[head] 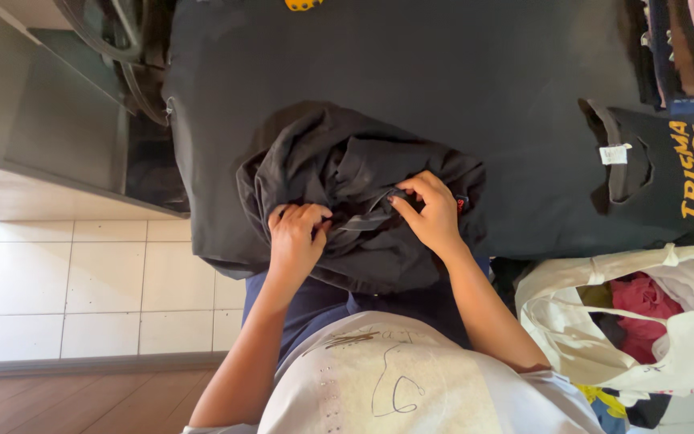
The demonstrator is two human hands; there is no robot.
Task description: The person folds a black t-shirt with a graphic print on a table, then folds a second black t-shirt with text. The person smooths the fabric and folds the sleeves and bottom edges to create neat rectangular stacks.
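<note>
Both grips pinch the crumpled black cotton garment [359, 197], left hand [297, 241] and right hand [431, 215] at its near edge; I'm untangling it, and next must find the hem.

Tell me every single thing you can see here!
crumpled shirt: one, dark grey, bunched on the table in front of the person
table cover: one, black, spread over the table
folded shirt: one, black with yellow print, at the right on the table
clothes stack: one, mixed colours, top right corner
cloth bag: one, white, lower right, holding red and dark clothes
floor tiles: many, white, left
left hand: one, gripping the crumpled shirt
right hand: one, pinching the crumpled shirt
</note>
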